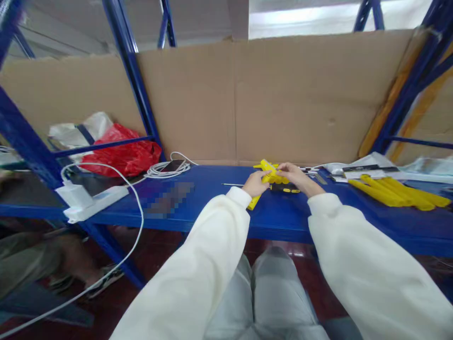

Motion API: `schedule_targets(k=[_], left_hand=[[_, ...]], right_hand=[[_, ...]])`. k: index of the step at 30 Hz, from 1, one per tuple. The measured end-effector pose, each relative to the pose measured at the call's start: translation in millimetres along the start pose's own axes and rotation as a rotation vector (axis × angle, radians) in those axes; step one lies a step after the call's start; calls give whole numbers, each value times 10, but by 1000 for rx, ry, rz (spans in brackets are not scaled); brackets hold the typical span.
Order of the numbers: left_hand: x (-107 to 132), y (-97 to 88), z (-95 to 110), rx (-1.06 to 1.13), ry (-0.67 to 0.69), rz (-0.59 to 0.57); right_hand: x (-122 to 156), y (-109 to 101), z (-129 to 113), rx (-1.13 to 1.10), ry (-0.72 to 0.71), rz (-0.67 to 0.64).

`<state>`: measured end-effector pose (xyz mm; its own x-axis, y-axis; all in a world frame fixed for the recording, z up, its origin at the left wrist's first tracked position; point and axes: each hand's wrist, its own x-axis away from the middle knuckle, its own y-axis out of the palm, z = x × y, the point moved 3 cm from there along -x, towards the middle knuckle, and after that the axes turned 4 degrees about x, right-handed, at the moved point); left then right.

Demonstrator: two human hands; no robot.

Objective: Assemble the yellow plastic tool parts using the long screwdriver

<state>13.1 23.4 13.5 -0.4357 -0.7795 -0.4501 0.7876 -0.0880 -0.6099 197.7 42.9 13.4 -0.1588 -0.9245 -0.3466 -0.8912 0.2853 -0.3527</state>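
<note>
My left hand (255,183) is closed around a yellow plastic gun-shaped part (267,166), whose handle end sticks out below the fingers. The fingers of my right hand (293,175) pinch the right side of this yellow part. Both hands are just above the blue table, and my fingers cover some of the part. Beneath my right hand lies a black and yellow item (285,188), partly hidden. A thin metal rod (231,184), perhaps a screwdriver shaft, points left from behind my left hand.
More yellow plastic parts (398,192) lie to the right on the blue table (212,212). A coiled white cable (168,171), a phone (172,165), a red plastic bag (120,151) and a white power strip (97,204) are left. A cardboard panel (283,99) stands behind. Another person's leg (76,257) shows lower left.
</note>
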Motion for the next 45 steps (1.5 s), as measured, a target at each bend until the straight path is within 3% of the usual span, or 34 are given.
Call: schedule_targets(k=[12, 18, 24, 30, 35, 40, 45], left_hand=[[-50, 65, -120, 151, 31, -22], [-48, 53, -98, 168, 13, 10], [-19, -35, -9, -3, -16, 56], [44, -45, 128, -349, -4, -128], [110, 37, 281, -607, -88, -245], [84, 158, 359, -588, -163, -268], [24, 143, 265, -409, -146, -185]], right_hand=[[70, -108, 14, -138, 52, -142], [40, -136, 46, -115, 63, -139], [25, -153, 94, 12, 141, -163], [47, -149, 53, 15, 98, -171], [50, -152, 26, -5, 80, -154], [24, -168, 81, -36, 64, -111], [-41, -274, 144, -118, 12, -101]])
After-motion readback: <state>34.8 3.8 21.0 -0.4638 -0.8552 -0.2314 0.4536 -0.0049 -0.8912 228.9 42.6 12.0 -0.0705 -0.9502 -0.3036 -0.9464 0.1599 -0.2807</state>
